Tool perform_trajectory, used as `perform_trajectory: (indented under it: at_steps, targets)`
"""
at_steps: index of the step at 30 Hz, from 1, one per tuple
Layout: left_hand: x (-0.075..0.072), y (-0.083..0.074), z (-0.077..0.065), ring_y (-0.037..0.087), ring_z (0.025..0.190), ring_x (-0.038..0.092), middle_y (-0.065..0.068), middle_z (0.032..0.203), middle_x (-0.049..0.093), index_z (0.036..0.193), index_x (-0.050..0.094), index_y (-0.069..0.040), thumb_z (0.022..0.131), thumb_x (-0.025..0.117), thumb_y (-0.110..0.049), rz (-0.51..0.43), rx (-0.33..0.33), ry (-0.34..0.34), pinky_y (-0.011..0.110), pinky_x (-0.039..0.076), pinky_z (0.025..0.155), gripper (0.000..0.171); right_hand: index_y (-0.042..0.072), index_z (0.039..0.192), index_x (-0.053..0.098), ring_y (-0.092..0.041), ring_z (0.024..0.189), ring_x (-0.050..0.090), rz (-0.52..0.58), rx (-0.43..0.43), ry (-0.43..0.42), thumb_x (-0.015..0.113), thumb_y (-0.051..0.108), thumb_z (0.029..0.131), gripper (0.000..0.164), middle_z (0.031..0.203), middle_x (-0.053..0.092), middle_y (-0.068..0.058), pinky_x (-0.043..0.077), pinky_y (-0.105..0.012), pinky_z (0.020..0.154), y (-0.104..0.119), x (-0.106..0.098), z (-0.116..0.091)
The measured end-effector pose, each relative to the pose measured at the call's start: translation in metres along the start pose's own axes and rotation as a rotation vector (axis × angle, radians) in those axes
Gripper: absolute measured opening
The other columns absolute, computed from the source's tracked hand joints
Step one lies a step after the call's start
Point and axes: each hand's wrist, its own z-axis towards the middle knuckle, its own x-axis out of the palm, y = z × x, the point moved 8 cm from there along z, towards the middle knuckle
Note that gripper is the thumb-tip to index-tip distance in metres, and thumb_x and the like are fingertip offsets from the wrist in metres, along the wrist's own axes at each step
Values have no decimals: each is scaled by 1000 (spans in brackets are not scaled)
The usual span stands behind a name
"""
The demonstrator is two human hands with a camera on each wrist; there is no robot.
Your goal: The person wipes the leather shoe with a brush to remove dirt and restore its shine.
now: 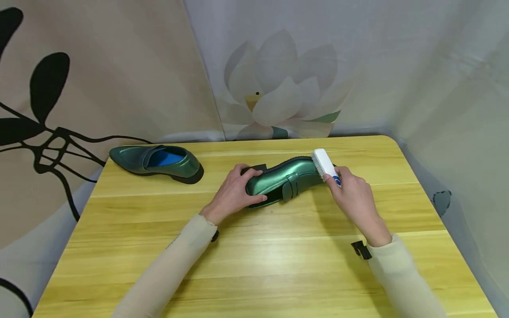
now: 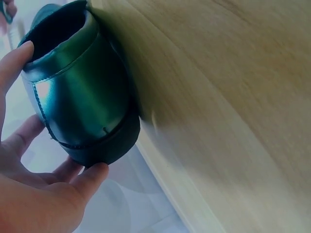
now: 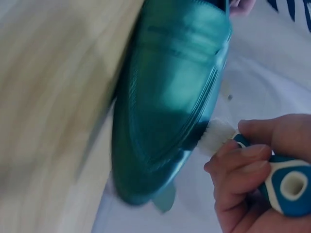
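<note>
A shiny green loafer [image 1: 275, 177] lies tipped on its side near the middle of the table, its opening facing me. My left hand [image 1: 231, 193] holds it at the heel end, thumb at the opening's rim and fingers around the back, as the left wrist view also shows. In my right hand [image 1: 355, 196] is a white and blue brush [image 1: 323, 162], gripped by its handle. Its white bristles [image 3: 216, 137] meet the side of the loafer close to the toe. The toe end is partly hidden behind the brush and right hand in the head view.
A second green loafer [image 1: 176, 171] with a blue insole stands upright at the back left of the wooden table [image 1: 254, 269]. Behind the table's far edge hangs a pale curtain [image 1: 397, 66] printed with a large flower.
</note>
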Motion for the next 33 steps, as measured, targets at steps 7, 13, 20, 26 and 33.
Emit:
perform_trajectory:
  at_steps: [7,13,20,26,33]
  targets:
    - [1,-1,0,38,130,46,19,148,42,143,60,-20,84,85,-49,-5,12,-9,53,43,108,70,-9,129,61,-32,65,63,-1,-18,-12,63,32,105,48,98,72,-27,48,-45,54,11,4,2]
    - [1,-1,0,38,129,47,19,148,42,143,60,-20,84,85,-48,-11,10,-8,53,43,108,70,-12,130,58,-26,59,57,-2,82,13,58,35,107,53,94,69,-27,41,-36,48,-24,-7,-8]
    - [0,0,0,39,129,47,19,148,42,144,60,-20,85,85,-47,-12,-1,-9,53,43,107,70,-15,130,57,-26,58,57,-8,88,28,57,35,108,55,94,69,-29,42,-36,47,-28,-7,-5]
    - [3,1,-1,38,130,46,19,148,42,144,60,-20,85,85,-47,-8,-10,-3,53,43,108,69,-12,130,60,-34,66,64,-9,0,10,62,32,106,50,100,71,-30,51,-49,55,10,4,6]
    - [2,0,-2,38,132,45,18,150,40,146,56,-21,86,84,-48,10,-7,8,53,43,108,71,-8,133,60,-33,66,64,-15,-74,-4,64,32,104,49,106,72,-27,52,-48,54,33,14,6]
